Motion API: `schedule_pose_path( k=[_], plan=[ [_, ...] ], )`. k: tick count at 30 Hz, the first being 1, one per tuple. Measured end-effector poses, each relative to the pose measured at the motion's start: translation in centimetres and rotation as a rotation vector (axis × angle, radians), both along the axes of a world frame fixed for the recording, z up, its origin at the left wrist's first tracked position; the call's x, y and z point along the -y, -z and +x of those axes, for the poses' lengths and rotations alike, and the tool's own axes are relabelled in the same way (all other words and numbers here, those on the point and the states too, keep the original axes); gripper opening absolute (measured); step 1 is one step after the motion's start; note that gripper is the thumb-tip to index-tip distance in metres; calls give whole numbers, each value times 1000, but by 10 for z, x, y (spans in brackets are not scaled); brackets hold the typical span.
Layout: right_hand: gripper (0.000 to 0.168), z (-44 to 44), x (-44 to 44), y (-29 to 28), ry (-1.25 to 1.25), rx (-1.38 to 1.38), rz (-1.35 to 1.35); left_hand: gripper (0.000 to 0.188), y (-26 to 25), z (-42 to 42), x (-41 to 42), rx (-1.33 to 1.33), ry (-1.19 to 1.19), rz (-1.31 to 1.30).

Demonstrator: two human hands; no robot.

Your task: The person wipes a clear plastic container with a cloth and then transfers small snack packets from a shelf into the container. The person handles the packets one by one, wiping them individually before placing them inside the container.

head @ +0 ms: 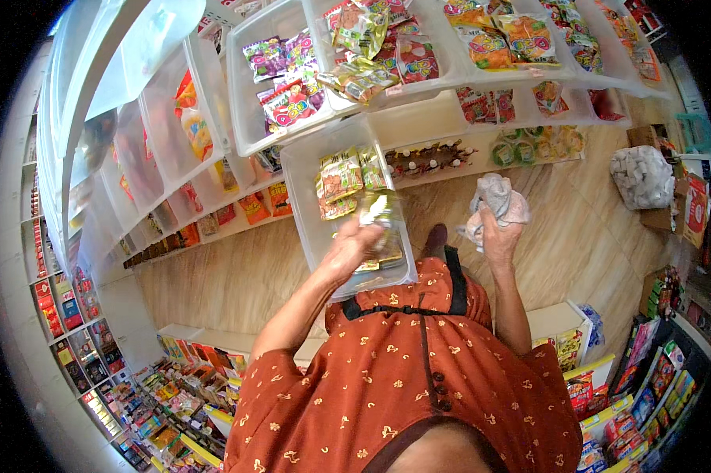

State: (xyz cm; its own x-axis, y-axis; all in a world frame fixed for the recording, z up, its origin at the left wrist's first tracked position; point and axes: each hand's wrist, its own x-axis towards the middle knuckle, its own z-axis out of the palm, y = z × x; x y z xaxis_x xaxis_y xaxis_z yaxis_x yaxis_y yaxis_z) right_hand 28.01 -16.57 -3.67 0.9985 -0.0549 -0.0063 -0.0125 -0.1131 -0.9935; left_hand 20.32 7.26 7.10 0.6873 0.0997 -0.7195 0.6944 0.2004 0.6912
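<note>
A long translucent plastic bin (301, 219) lies before me, one end close to my waist and the other under the shelf bins. Green and gold snack packets (340, 177) lie inside it. Over the bin, my left hand (358, 242) is closed on a shiny green and gold packet (379, 208), which is blurred. My right hand (500, 233), out to the right above the floor, grips a crumpled grey and pinkish cloth (497, 198). More gold-green packets (358, 77) lie across the divider of the upper bins, beside red packets (417, 58).
Upper bins hold purple packets (265, 58) and orange packets (509, 38). Lidded bins (160, 130) line the left. Below are a shelf edge (438, 171) with small bottles and round cups (535, 146). A white plastic bag (642, 177) stands at right; stocked shelves (184, 402) are behind me.
</note>
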Motion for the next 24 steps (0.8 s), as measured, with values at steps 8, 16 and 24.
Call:
schedule_pose_path(
  k=[8, 16, 24],
  plan=[
    [26, -4, -25, -40, -45, -216, 268, 73, 84, -39, -25, -125, 176, 1289],
    [26, -15, -25, -16, -71, -169, 344, 77, 23, -4, 5, 213, 349, 1374],
    [38, -4, -21, -28, -109, -234, 394, 62, -24, 133, -45, 812, 481, 1601]
  ],
)
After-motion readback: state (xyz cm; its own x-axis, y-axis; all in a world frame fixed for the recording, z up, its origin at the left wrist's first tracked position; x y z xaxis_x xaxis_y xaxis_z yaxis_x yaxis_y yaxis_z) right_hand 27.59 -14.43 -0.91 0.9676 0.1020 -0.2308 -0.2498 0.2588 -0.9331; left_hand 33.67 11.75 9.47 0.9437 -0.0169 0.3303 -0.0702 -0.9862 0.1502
